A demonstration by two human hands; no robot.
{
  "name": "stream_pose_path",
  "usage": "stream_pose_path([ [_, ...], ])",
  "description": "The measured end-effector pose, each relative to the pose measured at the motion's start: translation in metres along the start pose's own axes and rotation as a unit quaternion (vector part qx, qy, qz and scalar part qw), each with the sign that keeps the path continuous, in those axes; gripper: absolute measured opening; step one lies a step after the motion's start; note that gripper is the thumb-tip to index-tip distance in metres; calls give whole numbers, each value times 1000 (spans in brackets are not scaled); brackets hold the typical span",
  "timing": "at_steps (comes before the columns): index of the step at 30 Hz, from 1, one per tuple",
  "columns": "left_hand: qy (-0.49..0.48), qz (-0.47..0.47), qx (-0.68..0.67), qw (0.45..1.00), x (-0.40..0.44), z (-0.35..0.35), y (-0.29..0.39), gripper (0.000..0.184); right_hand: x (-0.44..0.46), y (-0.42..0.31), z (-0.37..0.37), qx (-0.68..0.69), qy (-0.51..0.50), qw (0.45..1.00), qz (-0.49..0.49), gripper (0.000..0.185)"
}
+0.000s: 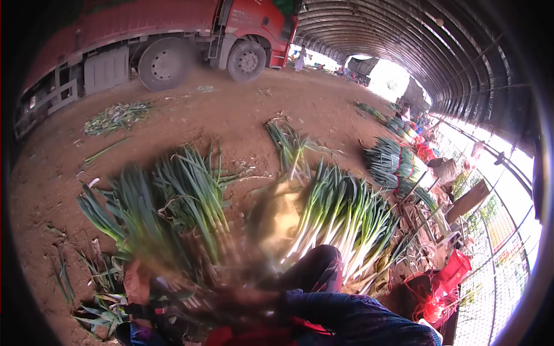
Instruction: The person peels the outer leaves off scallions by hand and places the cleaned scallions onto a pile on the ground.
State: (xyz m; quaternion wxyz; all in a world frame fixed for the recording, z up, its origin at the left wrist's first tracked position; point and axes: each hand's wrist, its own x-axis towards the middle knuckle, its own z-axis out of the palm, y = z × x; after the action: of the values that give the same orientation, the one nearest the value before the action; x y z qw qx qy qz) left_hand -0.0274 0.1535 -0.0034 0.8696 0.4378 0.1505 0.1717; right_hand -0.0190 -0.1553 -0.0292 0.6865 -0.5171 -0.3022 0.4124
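A blurred smear covers the lower middle of the head view, and neither of my hands shows clearly there. Within it, a pale yellow shape (280, 216) lies beside a leafy bunch of leeks (288, 150); I cannot tell if it is a gloved hand. A blurred reddish-brown shape (251, 297) below might be a hand or forearm. To its right, a row of leeks (340, 213) has white stems toward me and green leaves pointing away. On the left, more leeks (190, 196) lie in a thick pile. My blue-clad leg (369, 317) stretches across the bottom.
A red truck (248, 29) stands across the dirt ground (231, 115). Tied leek bundles (392, 161) lie on the right, near red plastic strapping (441, 294) and a wire fence (496, 248). Loose leaf scraps (118, 117) are at the left. An arched roof (456, 52) spans overhead.
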Motion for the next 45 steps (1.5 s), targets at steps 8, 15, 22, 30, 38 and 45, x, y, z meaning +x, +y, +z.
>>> stream_pose_path([
  [8,77,73,116,988,-5,14,-12,25,6,26,-2,15,37,999,27,41],
  [15,132,77,105,983,15,-19,-34,30,-1,39,-6,-409,97,897,-135,48],
  [22,58,191,231,952,32,-38,-53,56,-1,0,4,-492,63,862,-104,44],
  [30,57,202,62,976,53,-98,35,44,0,11,-8,-349,36,936,-32,41],
  [38,130,18,70,989,61,-219,-54,52,-34,18,-48,-231,-54,965,115,34],
  [45,113,-159,10,981,0,-28,-61,44,-49,-89,27,-24,117,965,235,33],
])
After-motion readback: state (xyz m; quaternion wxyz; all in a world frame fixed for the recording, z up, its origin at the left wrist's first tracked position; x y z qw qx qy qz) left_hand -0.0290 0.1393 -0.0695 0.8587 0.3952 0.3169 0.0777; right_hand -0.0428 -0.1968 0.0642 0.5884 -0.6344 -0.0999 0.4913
